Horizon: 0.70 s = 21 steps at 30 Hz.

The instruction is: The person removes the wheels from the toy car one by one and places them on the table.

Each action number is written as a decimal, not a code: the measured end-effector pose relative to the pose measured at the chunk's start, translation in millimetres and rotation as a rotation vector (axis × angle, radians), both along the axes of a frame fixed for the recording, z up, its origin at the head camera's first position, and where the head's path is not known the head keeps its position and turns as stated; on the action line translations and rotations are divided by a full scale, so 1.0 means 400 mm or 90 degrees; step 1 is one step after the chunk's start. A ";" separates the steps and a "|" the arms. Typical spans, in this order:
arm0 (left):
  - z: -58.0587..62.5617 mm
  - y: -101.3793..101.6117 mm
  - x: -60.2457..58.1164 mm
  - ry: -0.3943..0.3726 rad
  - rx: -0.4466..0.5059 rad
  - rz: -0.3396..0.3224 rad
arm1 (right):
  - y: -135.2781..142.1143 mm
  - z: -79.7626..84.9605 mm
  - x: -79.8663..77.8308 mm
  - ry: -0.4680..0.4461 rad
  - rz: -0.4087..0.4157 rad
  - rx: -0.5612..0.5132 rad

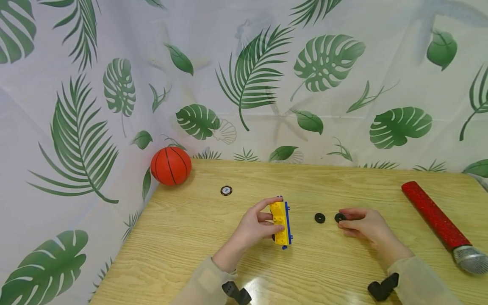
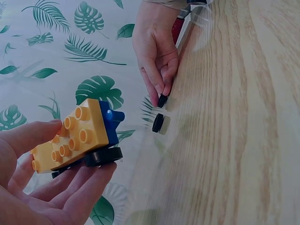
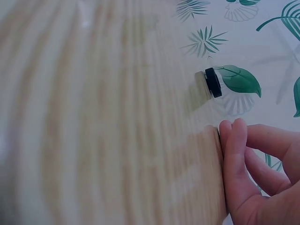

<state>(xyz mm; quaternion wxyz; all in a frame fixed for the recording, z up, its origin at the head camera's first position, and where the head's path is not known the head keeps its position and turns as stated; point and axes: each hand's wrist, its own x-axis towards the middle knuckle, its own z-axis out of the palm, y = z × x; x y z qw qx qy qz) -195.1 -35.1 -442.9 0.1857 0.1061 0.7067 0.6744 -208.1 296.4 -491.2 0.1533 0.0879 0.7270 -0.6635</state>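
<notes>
A yellow and blue toy car (image 1: 280, 224) made of building blocks is gripped in my left hand (image 1: 249, 226), tipped on its side above the table. In the left wrist view, black wheels (image 2: 104, 156) show on its underside, near my fingertips. To the right, my right hand (image 1: 369, 226) pinches a black toy wheel (image 1: 338, 217) between thumb and fingers at the tabletop. That wheel is mostly hidden by the fingers in the right wrist view. A second loose wheel (image 1: 322, 219) lies on the table just left of it, between the two hands.
A red microphone (image 1: 436, 215) with a silver head lies at the right of the wooden table (image 1: 183, 254). An orange-red toy basketball (image 1: 171, 166) sits in the far left corner, with a black and white round chip (image 1: 226, 190) nearby. Leaf-printed cloth (image 1: 263, 140) borders the back and left.
</notes>
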 end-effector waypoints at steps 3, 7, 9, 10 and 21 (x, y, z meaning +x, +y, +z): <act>-0.003 -0.001 -0.001 -0.002 0.004 0.000 | -0.001 0.000 0.001 0.000 0.003 0.014; -0.004 -0.001 -0.002 -0.006 0.017 0.001 | -0.004 0.002 0.002 0.003 0.001 0.019; -0.004 -0.002 -0.001 -0.008 0.020 0.004 | -0.005 0.003 0.003 0.003 -0.001 0.019; -0.003 -0.002 -0.002 -0.007 0.019 0.006 | -0.006 0.004 0.004 0.004 -0.002 0.020; 0.002 -0.003 0.000 0.004 -0.012 0.028 | -0.003 0.003 0.008 0.003 -0.010 0.030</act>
